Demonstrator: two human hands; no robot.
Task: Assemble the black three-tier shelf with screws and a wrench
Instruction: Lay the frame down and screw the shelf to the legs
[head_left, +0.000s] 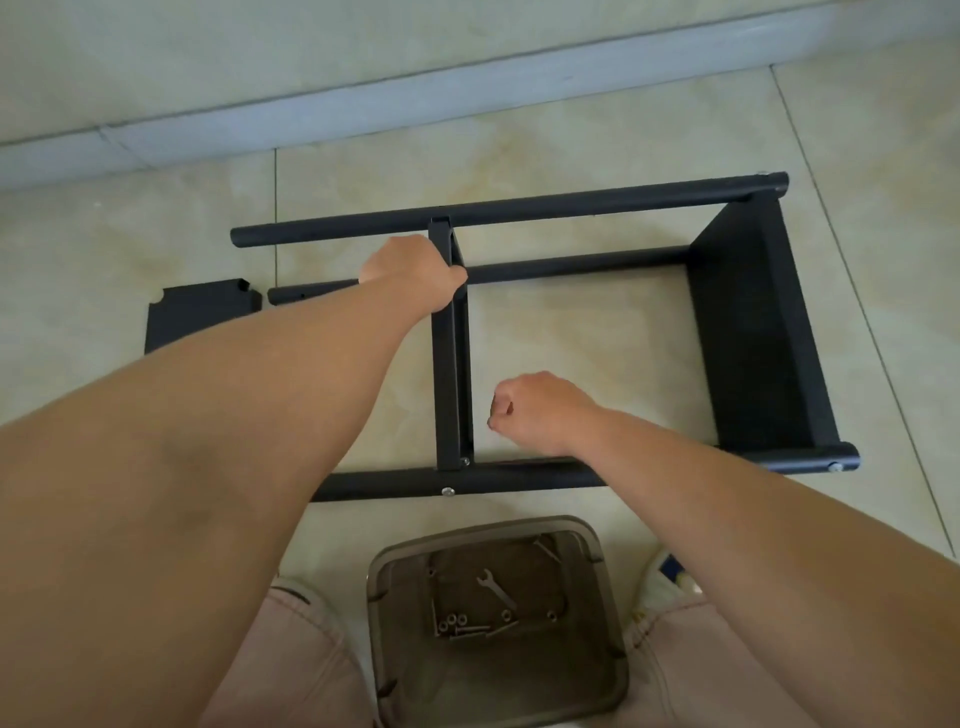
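The black shelf frame (571, 205) lies on its side on the tiled floor. One black board (753, 332) stands fixed at its right end and a middle board (449, 395) stands edge-on between the tubes. My left hand (410, 270) grips the upper part of the middle board. My right hand (540, 408) hovers over the floor inside the frame, fingers curled; something small may be pinched in them, I cannot tell. A loose black board (192, 312) lies flat at the left. A silver wrench (493, 587) and several screws and nuts (467, 623) lie in the grey tray (384, 577).
The grey tray sits on the floor between my knees, just in front of the near tube (519, 478). A wall with a grey skirting strip (467, 78) runs behind the frame. A blue and white item (670, 566) peeks out by my right arm.
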